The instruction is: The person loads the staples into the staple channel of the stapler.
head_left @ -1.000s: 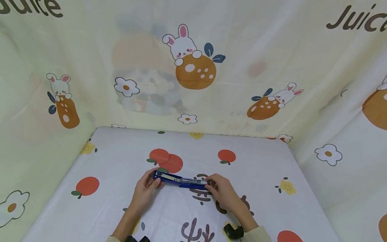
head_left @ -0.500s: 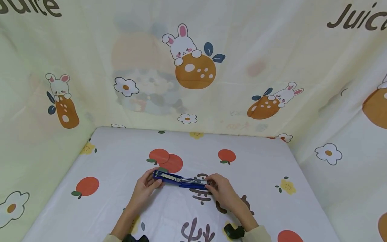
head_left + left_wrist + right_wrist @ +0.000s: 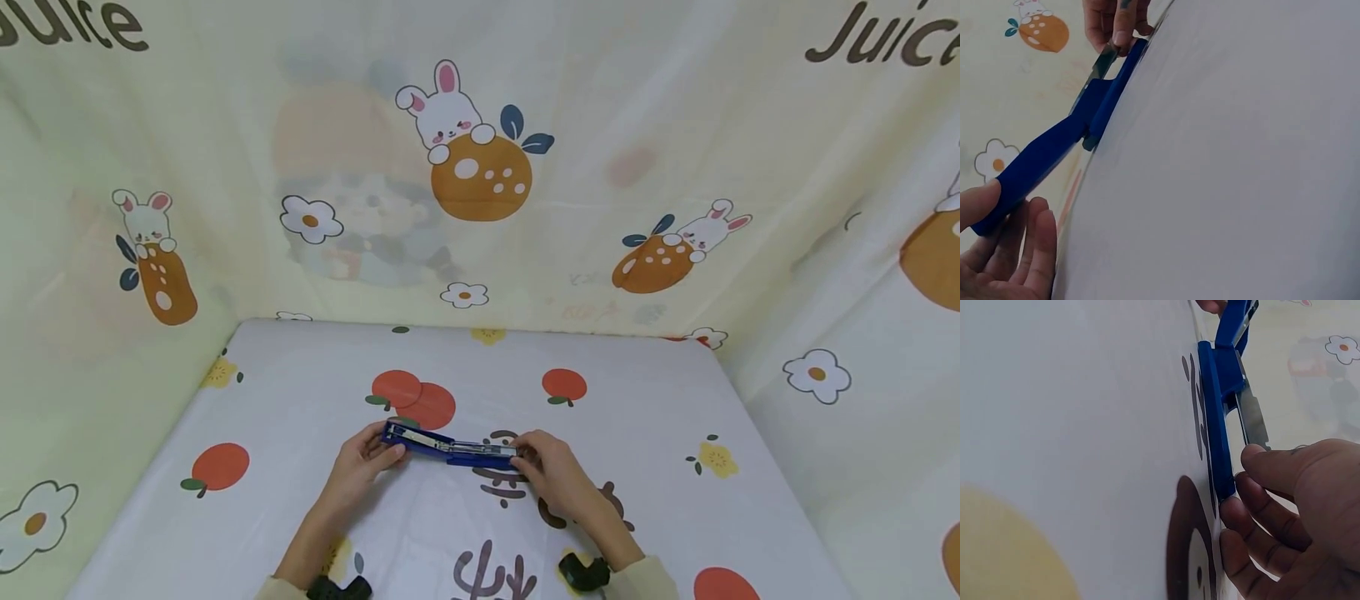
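Observation:
A blue stapler [image 3: 480,457] lies opened out in a shallow bend over the table, its metal staple channel exposed. My left hand [image 3: 358,467] holds the left end, the long top cover, between thumb and fingers; in the left wrist view this blue cover [image 3: 1041,153] slants up off the surface. At the other end, my right hand [image 3: 558,475] pinches the tip of the channel and base. The right wrist view shows the thumb on the metal channel [image 3: 1252,415] and fingers by the end of the blue base [image 3: 1215,419], which sits at the table surface.
A white cloth with printed fruit and flowers covers the table [image 3: 637,417]. Pale printed curtains [image 3: 570,250] rise behind it and along both sides. Black wrist devices, such as the one at the right wrist [image 3: 583,573], sit below the hands.
The head view has shifted very slightly. My left forearm has moved a little to the left at first, while both hands keep their hold and the stapler stays nearly in place.

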A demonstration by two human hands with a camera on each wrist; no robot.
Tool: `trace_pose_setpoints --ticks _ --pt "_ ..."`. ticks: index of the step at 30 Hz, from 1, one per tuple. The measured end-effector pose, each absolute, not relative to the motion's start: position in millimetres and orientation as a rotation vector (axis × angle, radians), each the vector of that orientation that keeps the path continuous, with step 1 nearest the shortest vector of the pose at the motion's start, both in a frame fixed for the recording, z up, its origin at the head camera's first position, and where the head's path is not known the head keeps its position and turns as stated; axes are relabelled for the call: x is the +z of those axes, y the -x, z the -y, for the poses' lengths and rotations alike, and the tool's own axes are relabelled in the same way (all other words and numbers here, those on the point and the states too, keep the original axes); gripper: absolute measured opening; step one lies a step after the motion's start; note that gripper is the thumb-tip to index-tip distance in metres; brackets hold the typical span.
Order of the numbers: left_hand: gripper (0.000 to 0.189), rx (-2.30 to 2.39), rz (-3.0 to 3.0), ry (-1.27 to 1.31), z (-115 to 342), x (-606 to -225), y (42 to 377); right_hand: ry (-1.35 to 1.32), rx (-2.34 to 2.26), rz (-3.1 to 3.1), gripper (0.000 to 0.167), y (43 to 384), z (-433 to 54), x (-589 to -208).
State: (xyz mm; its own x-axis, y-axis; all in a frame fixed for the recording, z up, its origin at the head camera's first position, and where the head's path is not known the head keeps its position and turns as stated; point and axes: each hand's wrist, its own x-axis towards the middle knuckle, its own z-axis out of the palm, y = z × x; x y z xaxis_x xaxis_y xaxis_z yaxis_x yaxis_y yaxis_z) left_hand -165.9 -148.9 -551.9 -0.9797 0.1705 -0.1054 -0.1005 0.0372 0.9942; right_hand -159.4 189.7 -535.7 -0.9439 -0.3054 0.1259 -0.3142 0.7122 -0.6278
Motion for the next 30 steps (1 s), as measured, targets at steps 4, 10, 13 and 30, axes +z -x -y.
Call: trace_pose_setpoints --ticks 4,10,13,30 --pt "0.053 2.052 -2.107 -0.037 148.0 -548.6 166.1 -0.515 1.070 2.907 0.020 160.4 -189.5 -536.0" --pt "0.056 2.040 -2.133 -0.019 145.5 -542.7 164.6 -0.506 1.084 2.909 0.020 160.9 -188.9 -536.1" --pt "0.058 2.026 -2.175 -0.049 143.3 -540.5 163.7 -0.507 1.084 2.907 0.020 161.3 -188.9 -536.3" --pt "0.044 2.022 -2.281 -0.226 124.8 -527.6 162.8 -0.527 1.091 2.889 0.019 162.5 -190.1 -537.6"
